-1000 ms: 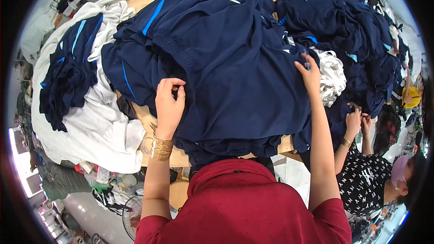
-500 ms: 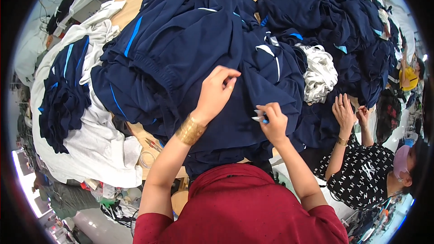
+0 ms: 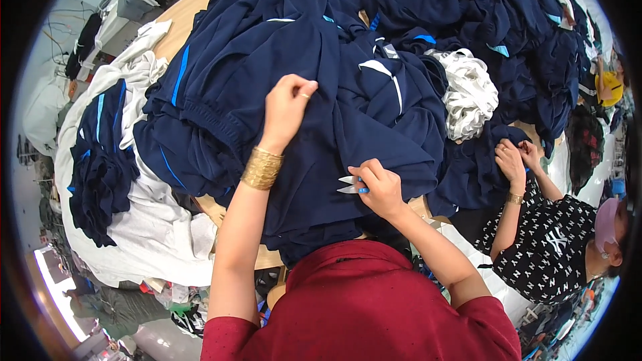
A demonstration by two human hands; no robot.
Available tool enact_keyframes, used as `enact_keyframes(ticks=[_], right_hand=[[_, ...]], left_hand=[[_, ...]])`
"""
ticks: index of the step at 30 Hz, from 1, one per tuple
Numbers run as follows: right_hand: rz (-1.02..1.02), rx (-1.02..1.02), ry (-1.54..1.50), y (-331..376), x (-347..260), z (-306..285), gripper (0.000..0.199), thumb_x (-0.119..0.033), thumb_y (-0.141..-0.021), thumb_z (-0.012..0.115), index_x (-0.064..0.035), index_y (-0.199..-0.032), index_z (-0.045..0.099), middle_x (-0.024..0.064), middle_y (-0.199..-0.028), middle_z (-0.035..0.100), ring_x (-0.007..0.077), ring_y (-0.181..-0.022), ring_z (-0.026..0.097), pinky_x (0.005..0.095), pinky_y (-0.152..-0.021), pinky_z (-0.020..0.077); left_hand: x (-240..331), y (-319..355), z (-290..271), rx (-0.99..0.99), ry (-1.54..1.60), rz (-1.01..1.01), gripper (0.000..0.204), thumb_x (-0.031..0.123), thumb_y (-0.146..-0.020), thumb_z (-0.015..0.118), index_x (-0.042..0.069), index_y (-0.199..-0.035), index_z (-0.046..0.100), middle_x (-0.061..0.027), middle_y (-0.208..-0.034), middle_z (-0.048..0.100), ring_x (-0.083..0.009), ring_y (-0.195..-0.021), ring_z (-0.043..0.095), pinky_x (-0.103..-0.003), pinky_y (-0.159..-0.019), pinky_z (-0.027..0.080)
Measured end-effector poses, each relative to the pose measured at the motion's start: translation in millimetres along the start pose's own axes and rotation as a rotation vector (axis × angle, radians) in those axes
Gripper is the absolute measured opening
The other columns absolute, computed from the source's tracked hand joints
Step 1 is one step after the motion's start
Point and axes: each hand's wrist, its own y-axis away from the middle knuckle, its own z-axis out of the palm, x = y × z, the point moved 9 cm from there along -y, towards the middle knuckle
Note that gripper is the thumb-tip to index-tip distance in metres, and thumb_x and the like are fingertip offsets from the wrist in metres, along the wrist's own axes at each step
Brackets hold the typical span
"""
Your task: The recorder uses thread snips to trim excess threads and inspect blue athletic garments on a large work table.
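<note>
A large navy garment [image 3: 254,60] with bright blue and white strips is heaped on the table before me. My left hand [image 3: 286,108], with a wide gold bracelet at the wrist, is over its middle; thumb and fingers are pinched together, and whatever they hold is too small to tell. Closer to me, my right hand [image 3: 381,188] is closed around thread snips [image 3: 349,185]. Their two pointed blades are parted and face left, just over the navy cloth. A bit of blue handle shows by the fingers.
A bundle of white tape [image 3: 470,93] lies right of the garment, with more navy clothing [image 3: 475,7] behind it. White cloth [image 3: 160,220] bears a smaller navy piece [image 3: 100,167] on the left. At the right, a co-worker's hands [image 3: 513,158] handle navy cloth.
My left hand has moved left and farther away, its fingers drawing closer together. My right hand has shifted left and slightly nearer with the snips. The view has shifted a little.
</note>
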Motion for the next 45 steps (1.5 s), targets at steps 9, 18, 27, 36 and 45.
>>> enact_keyframes(ticks=[9,18,27,36,45], right_hand=[[0.038,-0.027,0.009,7,7,-13,0.033,0.001,-0.063,0.064,-0.0081,-0.095,0.061,0.0049,-0.079,0.053,0.0206,-0.059,0.058,0.0298,-0.052,0.0476],[0.284,0.333,0.144,-10,62,-123,0.021,0.005,-0.073,0.061,-0.0042,-0.093,0.061,0.0087,-0.082,0.058,0.0226,-0.073,0.060,0.0304,-0.063,0.0468],[0.123,-0.291,0.079,-10,18,17,0.047,-0.001,-0.063,0.064,-0.0141,-0.108,0.057,0.0069,-0.098,0.055,0.0279,-0.078,0.060,0.0351,-0.064,0.0500],[0.882,0.523,-0.630,11,140,-102,0.013,-0.012,-0.089,0.050,-0.0123,-0.101,0.057,-0.0092,-0.056,0.039,0.0000,-0.039,0.029,0.0176,-0.035,0.0201],[0.862,0.557,-0.559,20,152,-121,0.009,-0.010,-0.088,0.051,-0.0090,-0.097,0.055,-0.0077,-0.059,0.044,0.0009,-0.040,0.033,0.0189,-0.035,0.0223]], left_hand=[[14,123,-90,-0.339,0.375,-0.444,0.025,0.022,-0.095,0.046,0.009,-0.074,0.041,0.0043,-0.053,0.039,-0.0046,-0.043,0.035,-0.020,-0.041,0.027],[-49,228,-183,-0.076,-0.517,-0.439,0.033,-0.002,-0.078,0.057,0.006,-0.110,0.055,-0.0094,-0.091,0.059,-0.0183,-0.081,0.060,-0.027,-0.069,0.046],[-23,168,-102,0.320,-0.274,-0.268,0.044,0.013,-0.076,0.070,0.000,-0.113,0.051,-0.0099,-0.097,0.055,-0.0151,-0.076,0.054,-0.027,-0.070,0.045],[-65,210,-126,0.250,0.775,-0.491,0.016,0.013,-0.092,0.052,0.001,-0.101,0.058,0.0003,-0.095,0.061,-0.0050,-0.085,0.055,-0.020,-0.079,0.043],[-72,235,-118,0.135,0.714,-0.464,0.015,0.017,-0.093,0.052,0.003,-0.094,0.057,0.0063,-0.087,0.055,-0.0003,-0.081,0.046,-0.016,-0.074,0.038]])
